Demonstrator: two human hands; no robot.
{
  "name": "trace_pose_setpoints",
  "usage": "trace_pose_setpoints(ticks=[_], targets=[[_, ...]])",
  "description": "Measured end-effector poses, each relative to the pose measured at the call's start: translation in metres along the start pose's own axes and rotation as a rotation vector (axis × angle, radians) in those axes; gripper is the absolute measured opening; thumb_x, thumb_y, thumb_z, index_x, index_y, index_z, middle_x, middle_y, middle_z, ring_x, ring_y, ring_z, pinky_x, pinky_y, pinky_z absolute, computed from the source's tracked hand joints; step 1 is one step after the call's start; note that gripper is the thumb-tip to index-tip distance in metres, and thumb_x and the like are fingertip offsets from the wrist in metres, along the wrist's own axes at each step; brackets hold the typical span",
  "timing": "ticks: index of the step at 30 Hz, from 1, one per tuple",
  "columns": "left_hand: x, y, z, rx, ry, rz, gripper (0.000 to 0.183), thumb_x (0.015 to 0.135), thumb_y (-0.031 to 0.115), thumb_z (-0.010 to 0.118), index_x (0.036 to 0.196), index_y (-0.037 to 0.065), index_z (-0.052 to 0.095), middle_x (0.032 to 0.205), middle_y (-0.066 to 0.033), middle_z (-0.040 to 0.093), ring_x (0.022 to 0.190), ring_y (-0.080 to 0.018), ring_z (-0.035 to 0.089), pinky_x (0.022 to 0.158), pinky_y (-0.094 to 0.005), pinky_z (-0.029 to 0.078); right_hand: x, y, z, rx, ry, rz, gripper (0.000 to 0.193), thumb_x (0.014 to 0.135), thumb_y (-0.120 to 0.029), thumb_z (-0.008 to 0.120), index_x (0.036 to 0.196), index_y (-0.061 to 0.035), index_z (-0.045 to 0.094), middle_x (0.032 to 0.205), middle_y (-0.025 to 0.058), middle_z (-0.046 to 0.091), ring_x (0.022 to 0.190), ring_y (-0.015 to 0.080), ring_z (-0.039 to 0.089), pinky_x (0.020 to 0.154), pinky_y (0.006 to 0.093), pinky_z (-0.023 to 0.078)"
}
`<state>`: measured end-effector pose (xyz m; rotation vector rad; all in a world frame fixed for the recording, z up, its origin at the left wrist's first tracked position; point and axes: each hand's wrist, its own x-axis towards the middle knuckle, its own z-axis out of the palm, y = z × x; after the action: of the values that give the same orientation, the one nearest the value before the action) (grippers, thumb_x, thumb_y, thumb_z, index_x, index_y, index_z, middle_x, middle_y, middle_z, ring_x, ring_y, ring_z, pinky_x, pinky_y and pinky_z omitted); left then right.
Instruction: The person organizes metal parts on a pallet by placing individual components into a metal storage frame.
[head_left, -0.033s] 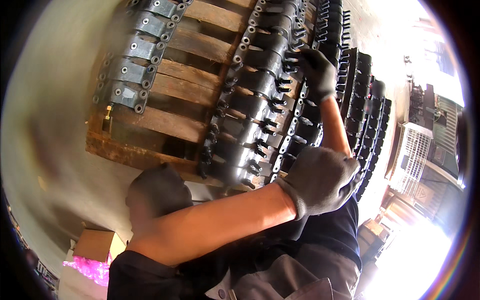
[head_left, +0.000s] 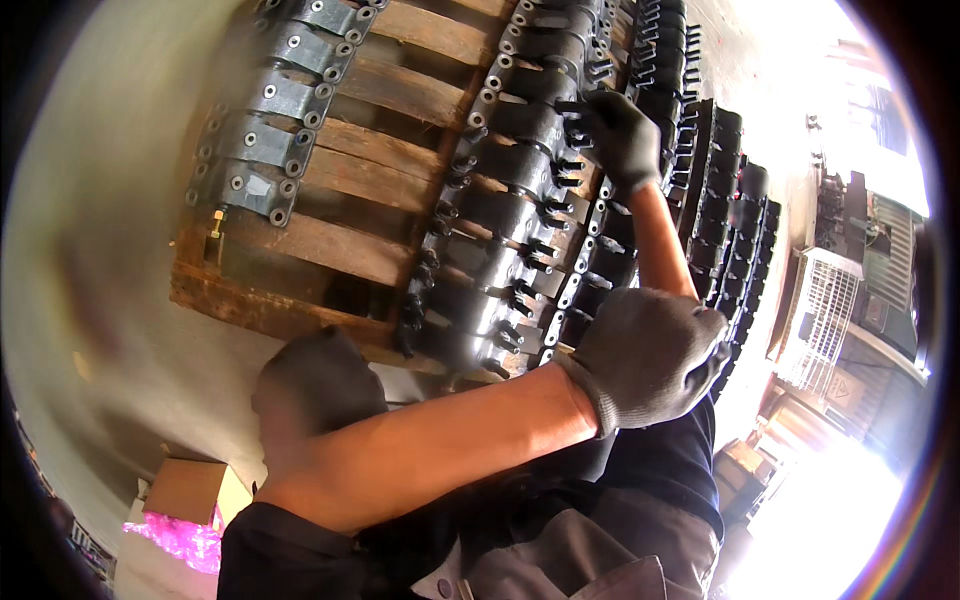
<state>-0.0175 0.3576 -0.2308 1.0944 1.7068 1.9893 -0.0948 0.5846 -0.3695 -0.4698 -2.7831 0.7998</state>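
Note:
My right hand (head_left: pixel 625 143), in a dark grey knit glove, reaches to a row of black metal castings (head_left: pixel 500 215). Its fingertips are closed around a black bolt (head_left: pixel 570 106) at the row's right-hand flange; the glove partly hides them. More black bolts (head_left: pixel 540 250) stick out of the flange holes along both sides of this row. My left hand (head_left: pixel 655 355), gloved alike, is closed in a fist near my body, below the right forearm. Its forearm crosses the view from the lower left. Whatever the fist may hold is hidden.
The castings lie on a wooden pallet (head_left: pixel 365 245). Grey bracket-like castings (head_left: pixel 270 140) stand at its left; further black rows (head_left: pixel 715 195) stretch right. A dark shoe-like shape (head_left: pixel 320 380) is at the pallet's near edge. A cardboard box (head_left: pixel 190 490) with pink wrap lies lower left, a wire cage (head_left: pixel 820 310) right.
My right hand has shifted slightly left and up, and the bolt at its fingertips now shows pointing left over the casting. My left fist has moved a little to the right.

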Motion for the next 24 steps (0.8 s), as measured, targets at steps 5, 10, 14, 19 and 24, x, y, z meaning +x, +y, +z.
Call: trace_pose_setpoints(ticks=[5, 10, 14, 19, 24], targets=[[0.020, 0.011, -0.030, -0.075, 0.184, 0.045, 0.016, 0.090, 0.019, 0.072, 0.087, 0.006, 0.065, 0.071, -0.0119, 0.064, 0.061, -0.0320, 0.065, 0.056, -0.0450, 0.050, 0.041, -0.023, 0.066, -0.180, -0.152, -0.200, 0.014, 0.091, -0.025, 0.073, 0.102, -0.0164, 0.075, 0.095, 0.0100, 0.075, 0.088, 0.0306, 0.073, 0.077, 0.0405, 0.058], [0.029, 0.012, -0.048, -0.105, 0.208, 0.034, 0.015, 0.090, 0.016, 0.072, 0.086, 0.005, 0.063, 0.069, -0.0130, 0.062, 0.060, -0.0334, 0.063, 0.057, -0.0469, 0.048, 0.062, -0.029, 0.102, -0.515, -0.312, -0.208, 0.030, 0.085, -0.038, 0.075, 0.104, -0.0153, 0.073, 0.100, 0.0122, 0.073, 0.093, 0.0372, 0.071, 0.081, 0.0468, 0.056], [0.034, 0.013, -0.053, -0.153, 0.205, 0.029, 0.016, 0.090, 0.015, 0.071, 0.083, 0.004, 0.061, 0.070, -0.0139, 0.062, 0.059, -0.0339, 0.062, 0.058, -0.0466, 0.049, 0.075, -0.015, 0.113, -0.570, -0.359, -0.173, 0.025, 0.089, -0.034, 0.072, 0.107, -0.0168, 0.075, 0.102, 0.0123, 0.074, 0.095, 0.0363, 0.071, 0.085, 0.0460, 0.055], [0.037, 0.007, -0.061, -0.171, 0.205, 0.020, 0.018, 0.092, 0.016, 0.070, 0.082, 0.004, 0.060, 0.071, -0.0145, 0.062, 0.059, -0.0345, 0.062, 0.059, -0.0464, 0.049, 0.077, -0.017, 0.120, -0.524, -0.409, -0.150, 0.023, 0.092, -0.031, 0.071, 0.110, -0.0178, 0.076, 0.103, 0.0118, 0.076, 0.098, 0.0344, 0.072, 0.086, 0.0444, 0.055], [0.039, 0.011, -0.064, -0.159, 0.197, 0.006, 0.019, 0.093, 0.018, 0.069, 0.083, 0.004, 0.061, 0.072, -0.0144, 0.063, 0.062, -0.0344, 0.064, 0.058, -0.0464, 0.050, 0.076, -0.003, 0.115, -0.460, -0.370, -0.166, 0.023, 0.093, -0.030, 0.070, 0.111, -0.0177, 0.076, 0.102, 0.0115, 0.076, 0.096, 0.0347, 0.072, 0.085, 0.0441, 0.056]])
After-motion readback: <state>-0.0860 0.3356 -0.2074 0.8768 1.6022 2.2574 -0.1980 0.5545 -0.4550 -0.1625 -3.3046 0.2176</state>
